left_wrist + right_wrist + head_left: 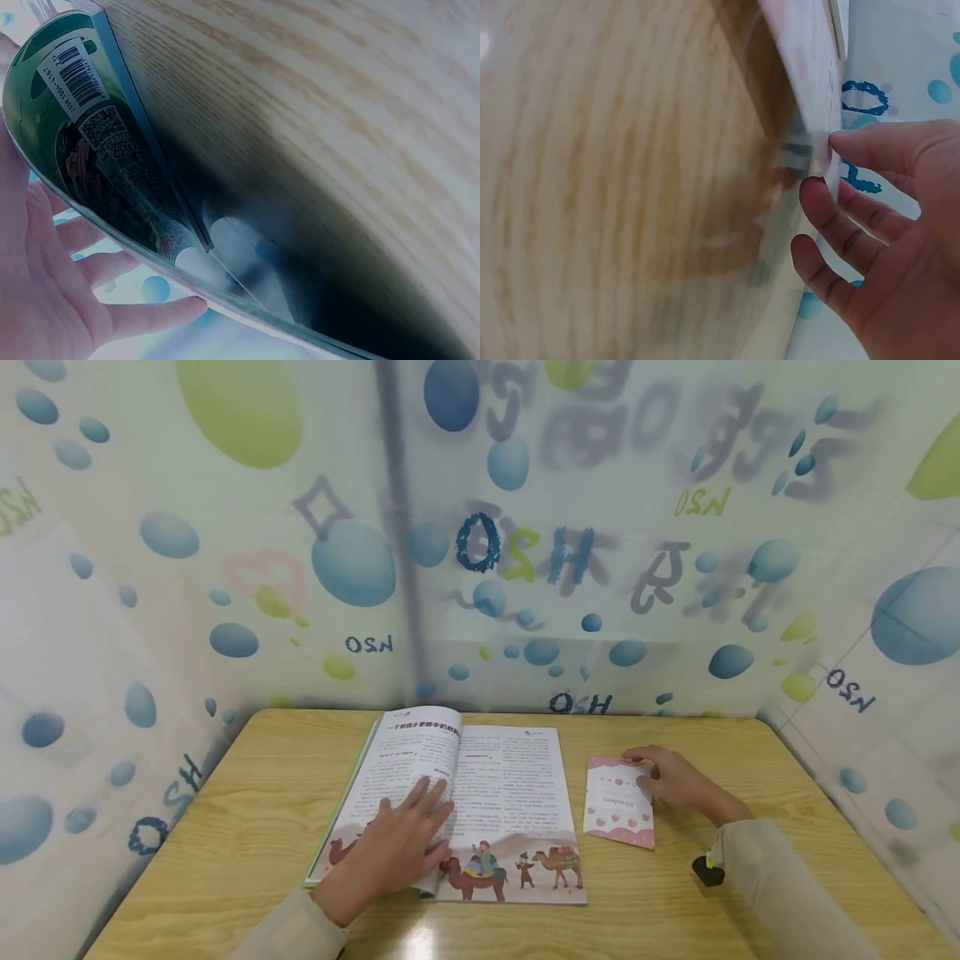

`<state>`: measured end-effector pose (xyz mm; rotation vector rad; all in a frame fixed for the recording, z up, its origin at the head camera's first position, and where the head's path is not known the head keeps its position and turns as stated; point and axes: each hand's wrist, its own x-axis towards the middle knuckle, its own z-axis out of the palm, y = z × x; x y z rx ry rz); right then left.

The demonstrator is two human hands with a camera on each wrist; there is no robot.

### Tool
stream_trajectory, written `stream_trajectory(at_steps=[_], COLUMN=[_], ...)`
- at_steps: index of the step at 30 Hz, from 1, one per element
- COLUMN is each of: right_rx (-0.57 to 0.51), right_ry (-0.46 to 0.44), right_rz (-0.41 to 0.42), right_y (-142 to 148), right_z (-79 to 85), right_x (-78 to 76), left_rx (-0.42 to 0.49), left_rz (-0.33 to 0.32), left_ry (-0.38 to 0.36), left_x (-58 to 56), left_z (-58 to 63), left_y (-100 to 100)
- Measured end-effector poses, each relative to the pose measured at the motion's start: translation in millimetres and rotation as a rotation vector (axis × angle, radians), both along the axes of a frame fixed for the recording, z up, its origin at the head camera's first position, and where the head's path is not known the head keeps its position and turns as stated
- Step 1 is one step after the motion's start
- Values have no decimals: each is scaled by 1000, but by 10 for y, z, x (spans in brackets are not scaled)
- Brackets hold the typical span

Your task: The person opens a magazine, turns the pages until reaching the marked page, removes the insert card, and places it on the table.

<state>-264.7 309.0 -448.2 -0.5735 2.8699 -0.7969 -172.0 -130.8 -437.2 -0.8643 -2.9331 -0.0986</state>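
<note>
An open magazine (510,793) with printed text and camel drawings lies on the table. My left hand (401,839) rests on its left page with the fingers spread; in the left wrist view, that hand (56,289) lies against the curved-up side, whose green back cover (97,135) carries a barcode. To the right of the magazine is a small pink and white paper sheet (617,810) with a scalloped pattern and small print. My right hand (678,785) pinches its right edge. The right wrist view shows the thumb and fingers of this hand (900,240) on the sheet's raised edge (814,90).
The wooden table (225,827) stands against a curtain (480,635) printed with blue and green drops, which also hangs at both sides. A small black object (707,870) sits at the right sleeve's cuff.
</note>
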Motion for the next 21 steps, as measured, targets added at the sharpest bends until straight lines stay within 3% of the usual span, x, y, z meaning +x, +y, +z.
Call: stream_trajectory(at_steps=[9, 15, 21], right_rx=[-8, 14, 141], right_ry=[-19, -11, 139], right_rz=[9, -36, -158], right_y=[0, -11, 8], right_z=[-47, 6, 110], right_x=[-7, 45, 156], left_rx=[3, 32, 63], left_rz=[12, 11, 79], left_ry=[-8, 16, 74], left_x=[-8, -20, -157], left_z=[2, 32, 92], left_y=[-12, -46, -219])
